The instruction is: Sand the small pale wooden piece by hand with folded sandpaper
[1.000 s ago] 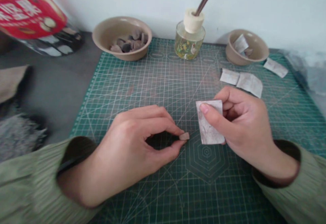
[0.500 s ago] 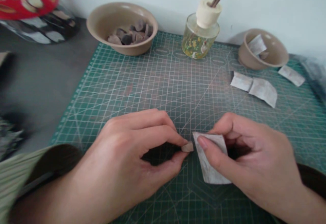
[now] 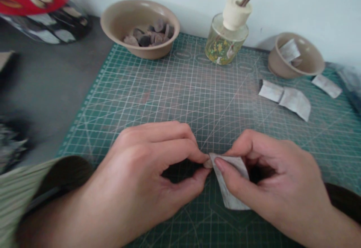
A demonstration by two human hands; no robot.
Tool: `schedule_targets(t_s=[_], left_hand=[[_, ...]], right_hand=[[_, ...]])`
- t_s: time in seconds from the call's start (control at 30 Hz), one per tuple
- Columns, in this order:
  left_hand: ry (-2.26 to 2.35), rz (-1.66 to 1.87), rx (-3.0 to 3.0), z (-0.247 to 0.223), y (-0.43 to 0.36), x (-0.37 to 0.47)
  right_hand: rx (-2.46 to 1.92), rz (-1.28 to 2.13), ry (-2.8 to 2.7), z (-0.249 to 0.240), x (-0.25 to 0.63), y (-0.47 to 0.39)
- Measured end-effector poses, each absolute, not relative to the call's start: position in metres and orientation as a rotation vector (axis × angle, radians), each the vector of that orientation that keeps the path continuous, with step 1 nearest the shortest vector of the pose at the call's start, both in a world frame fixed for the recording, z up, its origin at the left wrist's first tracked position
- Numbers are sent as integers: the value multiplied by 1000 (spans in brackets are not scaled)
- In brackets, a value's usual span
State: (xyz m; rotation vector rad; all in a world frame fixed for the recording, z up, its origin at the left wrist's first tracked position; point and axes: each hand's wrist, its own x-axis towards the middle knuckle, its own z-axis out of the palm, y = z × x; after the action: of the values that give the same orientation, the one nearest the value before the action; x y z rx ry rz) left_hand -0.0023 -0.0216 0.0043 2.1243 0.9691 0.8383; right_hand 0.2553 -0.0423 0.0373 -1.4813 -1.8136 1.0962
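Between the thumb and forefinger of my left hand (image 3: 146,169) is pinched a small brownish stone-like piece (image 3: 208,163). My right hand (image 3: 276,180) grips a greyish-white piece of sandpaper (image 3: 232,188), thumb on its near face and fingers behind. The sandpaper's upper left corner overlaps the right end of the small piece and hides part of it. Both hands are close together above the green cutting mat (image 3: 180,101).
A tan bowl (image 3: 113,26) of brown and dark chunks stands at the back left. Behind the hands is a reed diffuser bottle (image 3: 225,45). A smaller bowl (image 3: 313,58) is at back right, near loose sandpaper pieces (image 3: 295,101). A red-labelled container (image 3: 36,0) stands far left.
My right hand has moved slightly left and down, bringing the sandpaper over the small piece; a gap separated them before. The view has shifted a little.
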Motion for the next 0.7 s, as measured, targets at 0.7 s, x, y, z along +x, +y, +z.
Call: schedule_targets(t_s=[0.7], left_hand=[[951, 868, 2164, 4, -20, 0]], right_hand=[[-1389, 784, -2065, 37, 255, -44]])
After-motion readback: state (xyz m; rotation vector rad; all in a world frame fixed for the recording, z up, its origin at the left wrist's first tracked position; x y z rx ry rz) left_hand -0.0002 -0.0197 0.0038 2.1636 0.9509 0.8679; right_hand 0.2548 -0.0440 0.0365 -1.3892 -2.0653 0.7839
